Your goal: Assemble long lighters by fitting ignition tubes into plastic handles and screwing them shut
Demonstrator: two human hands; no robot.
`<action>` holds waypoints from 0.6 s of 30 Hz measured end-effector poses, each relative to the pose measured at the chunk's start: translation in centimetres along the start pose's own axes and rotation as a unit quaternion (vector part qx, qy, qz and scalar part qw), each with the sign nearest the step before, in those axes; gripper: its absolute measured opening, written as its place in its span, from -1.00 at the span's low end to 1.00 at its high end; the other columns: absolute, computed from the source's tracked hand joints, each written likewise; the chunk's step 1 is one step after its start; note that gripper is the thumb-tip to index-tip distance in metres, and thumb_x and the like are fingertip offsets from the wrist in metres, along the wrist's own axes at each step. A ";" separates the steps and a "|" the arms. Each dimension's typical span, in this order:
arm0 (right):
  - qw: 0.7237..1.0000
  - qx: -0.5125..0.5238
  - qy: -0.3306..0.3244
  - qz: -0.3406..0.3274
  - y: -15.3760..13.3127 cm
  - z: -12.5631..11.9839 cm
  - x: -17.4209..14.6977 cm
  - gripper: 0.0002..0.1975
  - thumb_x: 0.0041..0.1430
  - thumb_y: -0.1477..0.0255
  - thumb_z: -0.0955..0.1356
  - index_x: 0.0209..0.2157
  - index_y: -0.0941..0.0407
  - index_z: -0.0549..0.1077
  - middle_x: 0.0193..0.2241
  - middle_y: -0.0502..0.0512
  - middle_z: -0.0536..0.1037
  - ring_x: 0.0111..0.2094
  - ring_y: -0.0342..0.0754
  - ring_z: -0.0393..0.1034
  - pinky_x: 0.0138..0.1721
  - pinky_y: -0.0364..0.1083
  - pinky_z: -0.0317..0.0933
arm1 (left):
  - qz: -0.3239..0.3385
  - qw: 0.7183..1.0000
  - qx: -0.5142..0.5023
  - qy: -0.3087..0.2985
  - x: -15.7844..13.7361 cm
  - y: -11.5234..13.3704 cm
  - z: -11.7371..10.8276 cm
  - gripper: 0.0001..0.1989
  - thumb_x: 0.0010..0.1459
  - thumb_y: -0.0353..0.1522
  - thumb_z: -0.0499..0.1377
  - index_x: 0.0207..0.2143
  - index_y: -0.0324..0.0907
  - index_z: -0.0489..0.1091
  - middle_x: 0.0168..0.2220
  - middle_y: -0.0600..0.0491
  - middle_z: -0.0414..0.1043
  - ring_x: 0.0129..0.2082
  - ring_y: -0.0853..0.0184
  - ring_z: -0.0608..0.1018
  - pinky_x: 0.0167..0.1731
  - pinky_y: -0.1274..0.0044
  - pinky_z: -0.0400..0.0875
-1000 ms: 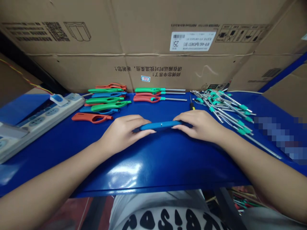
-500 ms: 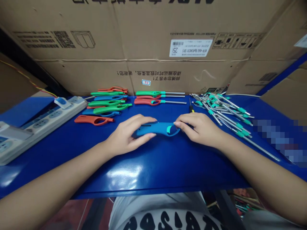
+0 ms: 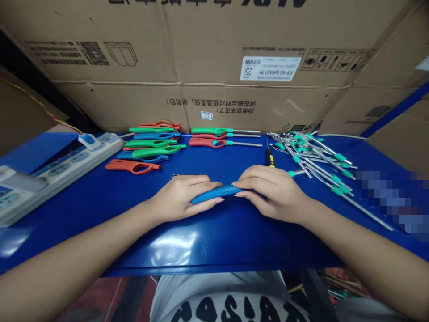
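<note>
Both hands grip a blue long-reach lighter [image 3: 214, 194] just above the blue table. Its narrow edge now faces up. My left hand [image 3: 179, 197] is closed round the left end, thumb and fingers on opposite sides. Around the right end my right hand [image 3: 276, 192] pinches and hides the trigger part. A metal tube with a teal collar [image 3: 295, 173] shows beyond my right knuckles; whether it is joined to the blue body is hidden. A small printed patch [image 3: 175, 176] peeks out behind my left hand, too covered to identify.
Several coloured lighter handles [image 3: 134, 166] lie at left beside a white power strip [image 3: 63, 172]. Three lighters with metal tubes [image 3: 214, 142] lie at the back. A black-yellow screwdriver [image 3: 270, 158] lies near several loose tube assemblies [image 3: 321, 156] at right. A cardboard wall [image 3: 134, 96] stands behind.
The blue lighter has been rolled from its broad side onto its edge. My right hand has closed further round its end, and a teal-collared tube now shows beyond that hand.
</note>
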State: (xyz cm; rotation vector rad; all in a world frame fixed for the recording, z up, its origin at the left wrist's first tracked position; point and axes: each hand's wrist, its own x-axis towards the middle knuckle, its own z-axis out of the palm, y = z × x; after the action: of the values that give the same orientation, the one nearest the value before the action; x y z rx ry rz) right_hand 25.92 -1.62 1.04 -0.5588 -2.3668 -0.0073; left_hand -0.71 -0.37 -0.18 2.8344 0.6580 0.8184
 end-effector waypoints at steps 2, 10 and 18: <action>0.999 -0.048 0.002 -0.009 -0.3 0.1 0.0 -0.91 0.32 0.49 0.36 -0.19 0.20 0.51 -0.31 0.18 0.61 -0.28 -0.01 0.51 -0.30 -0.06 0.31 | 0.003 1.000 0.003 0.002 0.0 0.3 0.1 -0.72 0.37 -0.26 0.14 -0.02 -0.27 0.49 -0.37 0.05 0.50 -0.43 0.39 0.55 -0.41 0.59 0.38; 0.998 -0.060 -0.009 0.011 1.1 -0.7 0.2 -0.89 0.31 0.41 0.39 -0.18 0.14 0.50 -0.23 0.15 0.61 -0.20 0.00 0.51 -0.18 -0.03 0.35 | 0.004 0.998 0.052 0.020 0.3 -0.2 -0.5 -0.71 0.36 -0.27 0.16 -0.01 -0.28 0.49 -0.33 0.02 0.54 -0.40 0.36 0.57 -0.36 0.56 0.41; 0.996 -0.065 -0.027 0.048 2.7 -1.0 -0.5 -0.92 0.31 0.49 0.33 -0.18 0.16 0.44 -0.20 0.19 0.59 -0.16 0.05 0.51 -0.16 -0.01 0.38 | -0.055 0.998 0.023 -0.004 0.2 -0.5 -0.2 -0.66 0.39 -0.24 0.12 0.07 -0.25 0.46 -0.22 0.00 0.57 -0.27 0.32 0.62 -0.26 0.54 0.48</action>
State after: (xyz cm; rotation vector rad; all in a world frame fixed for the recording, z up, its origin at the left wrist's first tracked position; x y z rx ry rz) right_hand 27.93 0.48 1.11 -0.7447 -2.4011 -0.1056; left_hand -0.82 0.19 -0.02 2.8108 0.8334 0.7820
